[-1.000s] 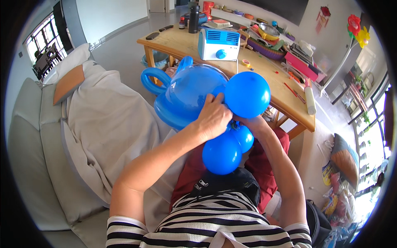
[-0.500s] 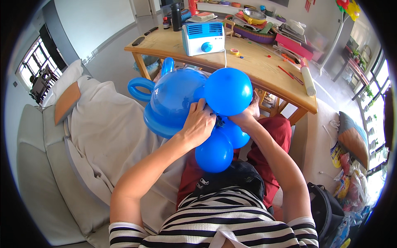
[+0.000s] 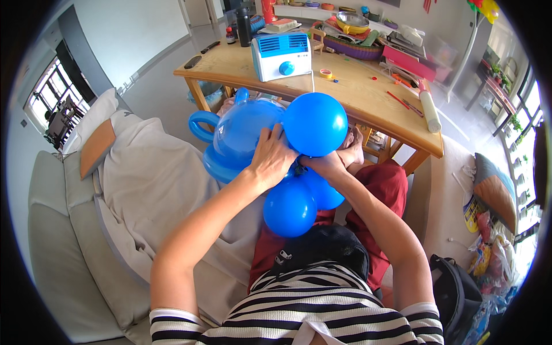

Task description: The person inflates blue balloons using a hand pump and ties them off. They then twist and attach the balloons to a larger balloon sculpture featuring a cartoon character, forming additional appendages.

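A bunch of joined blue balloons rests over my lap. Its parts are a round balloon [image 3: 315,123] on top, a round one [image 3: 290,207] lower left and another [image 3: 323,192] behind that. Left of these is a larger, see-through blue balloon [image 3: 241,132] with long bent balloons around it, one forming a loop [image 3: 201,126]. My left hand [image 3: 272,156] is closed at the middle of the bunch, against the large balloon. My right hand [image 3: 325,166] pinches at the same joint from the right, under the top balloon. A small dark knot shows between them; the fingertips are partly hidden.
Ahead is a wooden table [image 3: 356,98] with a blue-and-white fan-like box [image 3: 282,56], a tape roll [image 3: 326,73] and a white roller [image 3: 429,112]. A beige-covered sofa [image 3: 155,172] lies left. To the right are a cushion [image 3: 494,190], a black bag [image 3: 454,287] and plastic packets [image 3: 497,253].
Both hands and the round balloons have shifted slightly left, my right hand closer to my left. The large balloon has turned a little, and its upright loop stands lower.
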Demonstrator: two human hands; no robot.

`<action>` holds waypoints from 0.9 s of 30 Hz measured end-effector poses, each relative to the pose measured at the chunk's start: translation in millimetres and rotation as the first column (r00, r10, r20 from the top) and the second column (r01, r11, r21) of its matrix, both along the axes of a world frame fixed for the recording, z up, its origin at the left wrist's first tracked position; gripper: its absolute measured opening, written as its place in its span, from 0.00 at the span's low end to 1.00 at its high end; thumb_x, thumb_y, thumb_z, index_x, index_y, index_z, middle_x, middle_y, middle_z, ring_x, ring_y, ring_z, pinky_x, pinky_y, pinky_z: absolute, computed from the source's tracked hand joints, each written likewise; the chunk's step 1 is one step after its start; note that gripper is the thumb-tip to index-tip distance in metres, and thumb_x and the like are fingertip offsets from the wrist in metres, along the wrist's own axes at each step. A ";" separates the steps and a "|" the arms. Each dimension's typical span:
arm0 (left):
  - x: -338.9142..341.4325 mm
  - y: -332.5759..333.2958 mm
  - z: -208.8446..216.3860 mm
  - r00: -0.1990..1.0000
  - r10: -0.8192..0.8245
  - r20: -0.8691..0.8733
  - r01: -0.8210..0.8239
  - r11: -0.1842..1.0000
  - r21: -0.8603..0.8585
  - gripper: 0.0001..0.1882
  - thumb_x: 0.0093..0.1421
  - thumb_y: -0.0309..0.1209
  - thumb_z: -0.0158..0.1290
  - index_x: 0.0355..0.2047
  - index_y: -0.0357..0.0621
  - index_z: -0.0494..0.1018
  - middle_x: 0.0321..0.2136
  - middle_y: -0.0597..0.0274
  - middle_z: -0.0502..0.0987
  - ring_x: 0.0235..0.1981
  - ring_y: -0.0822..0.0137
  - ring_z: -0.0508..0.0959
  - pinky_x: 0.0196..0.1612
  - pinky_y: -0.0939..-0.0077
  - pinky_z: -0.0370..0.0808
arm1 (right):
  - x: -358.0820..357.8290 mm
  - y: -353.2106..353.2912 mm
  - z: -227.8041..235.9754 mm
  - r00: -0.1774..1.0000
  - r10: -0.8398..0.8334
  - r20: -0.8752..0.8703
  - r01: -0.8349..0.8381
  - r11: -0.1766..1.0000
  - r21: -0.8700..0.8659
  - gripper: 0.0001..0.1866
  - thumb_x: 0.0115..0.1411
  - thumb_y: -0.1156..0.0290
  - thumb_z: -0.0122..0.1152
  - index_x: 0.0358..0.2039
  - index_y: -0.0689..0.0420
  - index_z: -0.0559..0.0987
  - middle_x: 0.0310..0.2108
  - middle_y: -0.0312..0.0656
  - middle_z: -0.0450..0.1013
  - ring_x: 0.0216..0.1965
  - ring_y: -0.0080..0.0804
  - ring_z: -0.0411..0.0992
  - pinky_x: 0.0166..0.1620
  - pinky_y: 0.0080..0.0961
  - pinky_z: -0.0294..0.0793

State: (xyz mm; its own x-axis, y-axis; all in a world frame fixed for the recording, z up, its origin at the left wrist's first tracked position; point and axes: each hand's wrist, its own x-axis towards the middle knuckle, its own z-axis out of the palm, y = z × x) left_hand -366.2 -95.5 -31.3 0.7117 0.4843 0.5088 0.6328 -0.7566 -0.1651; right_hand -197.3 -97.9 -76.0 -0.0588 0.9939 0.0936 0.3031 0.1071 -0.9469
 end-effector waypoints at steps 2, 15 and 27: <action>1.4 7.1 2.7 0.999 -0.040 0.026 0.039 0.999 0.024 0.09 0.49 0.26 0.51 0.28 0.50 0.79 0.34 0.57 0.74 0.41 0.56 0.66 0.42 0.61 0.61 | -0.8 -0.9 1.4 0.997 -0.025 -0.067 0.025 1.000 -0.001 0.19 0.41 0.78 0.62 0.39 0.60 0.75 0.32 0.45 0.76 0.35 0.32 0.74 0.35 0.28 0.73; 9.3 28.7 0.2 0.972 -0.107 -0.211 0.116 0.993 0.032 0.06 0.44 0.31 0.55 0.24 0.52 0.79 0.38 0.60 0.74 0.48 0.55 0.65 0.47 0.49 0.58 | -3.4 -8.5 12.9 0.996 -0.069 -0.064 0.066 0.996 -0.059 0.24 0.41 0.81 0.63 0.43 0.58 0.74 0.39 0.43 0.73 0.41 0.33 0.71 0.41 0.28 0.71; 4.9 24.2 9.1 0.959 -0.223 -0.176 0.203 0.971 -0.122 0.11 0.44 0.27 0.54 0.30 0.47 0.79 0.47 0.56 0.69 0.54 0.52 0.60 0.56 0.45 0.51 | -3.0 -9.3 -5.5 0.953 0.056 0.297 -0.124 0.969 0.215 0.17 0.48 0.75 0.57 0.42 0.55 0.75 0.42 0.48 0.72 0.43 0.42 0.70 0.46 0.35 0.69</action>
State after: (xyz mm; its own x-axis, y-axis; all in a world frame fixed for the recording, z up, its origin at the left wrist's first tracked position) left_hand -361.3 -71.4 -22.2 0.8817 0.3532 0.3130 0.4202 -0.8894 -0.1801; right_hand -200.2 -107.2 -81.4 -0.2049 0.9369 0.2832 0.5365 0.3495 -0.7681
